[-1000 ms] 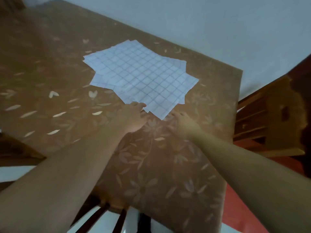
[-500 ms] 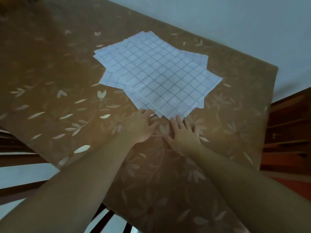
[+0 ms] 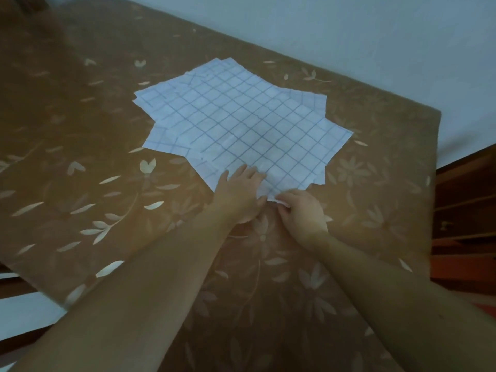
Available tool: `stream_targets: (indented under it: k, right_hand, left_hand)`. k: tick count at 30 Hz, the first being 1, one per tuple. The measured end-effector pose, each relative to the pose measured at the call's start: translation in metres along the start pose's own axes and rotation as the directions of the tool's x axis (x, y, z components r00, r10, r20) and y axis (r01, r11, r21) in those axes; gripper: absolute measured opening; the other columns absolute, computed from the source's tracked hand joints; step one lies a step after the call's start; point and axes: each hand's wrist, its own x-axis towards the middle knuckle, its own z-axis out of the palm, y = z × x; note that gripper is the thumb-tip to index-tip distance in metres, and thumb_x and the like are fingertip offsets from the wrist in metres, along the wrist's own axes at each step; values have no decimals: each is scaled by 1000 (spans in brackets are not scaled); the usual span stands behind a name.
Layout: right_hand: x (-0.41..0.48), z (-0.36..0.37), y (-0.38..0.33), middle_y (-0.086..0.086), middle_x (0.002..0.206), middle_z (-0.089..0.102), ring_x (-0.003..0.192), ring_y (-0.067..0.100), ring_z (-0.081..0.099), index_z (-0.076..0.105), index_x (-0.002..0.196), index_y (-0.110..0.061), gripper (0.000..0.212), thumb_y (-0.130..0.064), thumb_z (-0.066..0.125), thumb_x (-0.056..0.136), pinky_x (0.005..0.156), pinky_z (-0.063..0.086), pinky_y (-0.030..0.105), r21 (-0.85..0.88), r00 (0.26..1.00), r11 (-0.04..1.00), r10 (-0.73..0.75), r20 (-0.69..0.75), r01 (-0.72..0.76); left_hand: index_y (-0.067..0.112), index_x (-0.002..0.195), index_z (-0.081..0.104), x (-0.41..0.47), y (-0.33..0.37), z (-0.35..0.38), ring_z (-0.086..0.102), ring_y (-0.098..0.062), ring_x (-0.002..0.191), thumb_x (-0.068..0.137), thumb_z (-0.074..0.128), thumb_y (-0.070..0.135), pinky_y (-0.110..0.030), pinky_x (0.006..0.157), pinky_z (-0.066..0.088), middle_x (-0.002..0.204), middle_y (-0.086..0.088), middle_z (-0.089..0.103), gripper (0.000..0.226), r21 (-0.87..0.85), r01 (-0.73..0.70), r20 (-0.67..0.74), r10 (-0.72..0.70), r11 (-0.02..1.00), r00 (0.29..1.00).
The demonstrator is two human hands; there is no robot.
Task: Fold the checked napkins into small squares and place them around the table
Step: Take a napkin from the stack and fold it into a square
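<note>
The right hand (image 3: 303,213) pinches and hides the near corner of the napkins (image 3: 241,124); the left hand (image 3: 237,196) presses them beside, fingers straight, mid-frame.

The checked napkins (image 3: 241,124) are white sheets crossed by thin blue grid lines. They lie unfolded in a loose stack on the brown flowered surface (image 3: 107,135), in its far right part, close to the far edge. The sheets are turned at different angles to one another, so their corners jut out all round the pile like points of a star. The top sheet lies nearly flat, with faint creases. Its near corner is slightly raised and crumpled, pinched by the right hand (image 3: 300,213). The fingers of the left hand (image 3: 239,194) rest on the near edge just beside that corner.
</note>
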Motion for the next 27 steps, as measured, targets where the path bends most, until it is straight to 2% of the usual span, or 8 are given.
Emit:
stream_targets:
  k: [3,6,8,11,14,20,24,27]
  right_hand:
    - [5,0,0,3,84,71,82,27,64,76,85,-15,14,-18,62,85,74,50,42,1,998,1000,-24,-50,24]
    - [4,-11,-3,0,87,72,82,21,64,75,89,-15,17,-22,59,89,75,46,34,61,996,998,-10,-90,15]
    - [-2,-26,-6,-3,90,70,83,16,62,73,93,-17,16,-24,58,92,72,43,28,96,997,995,13,-74,-6]
    - [-16,-53,-13,-7,87,70,79,13,63,70,95,-21,14,-28,57,95,69,48,30,119,996,992,-20,-87,30]
    - [-36,-83,-19,-7,78,70,72,12,65,67,92,-24,16,-33,54,94,64,52,33,105,989,989,-93,-117,105]
    - [-97,-138,-27,-9,73,66,61,15,63,66,83,-21,12,-30,57,83,52,52,35,-33,920,921,-389,-51,387]
    - [-156,-138,-37,-10,69,62,55,12,56,63,79,-21,7,-27,60,80,49,48,29,-21,858,858,-512,45,513]
    - [-201,-125,-44,-8,68,60,52,15,54,62,78,-20,11,-31,60,80,48,50,34,18,819,826,-561,119,564]
  left_hand:
    - [28,152,24,15,-6,8,7,-16,150,90,40,66,-52,120,-2,162,6,19,74,53,-22,84,18,998,996]
    - [31,143,42,19,-11,11,19,-12,148,97,41,50,-48,121,1,153,10,38,50,62,-22,-11,23,998,1000]
    - [27,124,61,19,-14,8,40,-15,137,100,41,34,-44,118,16,132,9,59,32,21,-22,-98,24,1000,995]
    - [18,107,67,13,-11,-4,61,-24,106,97,43,20,-37,89,44,109,-1,69,26,-43,55,-132,-60,998,989]
    - [20,105,66,2,-2,-20,64,-23,93,96,41,17,-31,70,44,105,-2,69,27,62,46,-124,-39,997,992]
    - [29,114,66,-39,7,-45,63,-20,102,95,46,17,-32,81,48,113,4,68,30,125,-6,-113,21,992,993]
    - [27,129,61,-79,17,-51,56,-20,119,92,57,20,-33,100,43,129,3,62,38,73,-57,-27,59,996,998]
    - [24,129,61,-117,36,-52,55,-22,121,92,54,29,-36,102,43,130,1,60,38,77,-57,49,54,995,997]
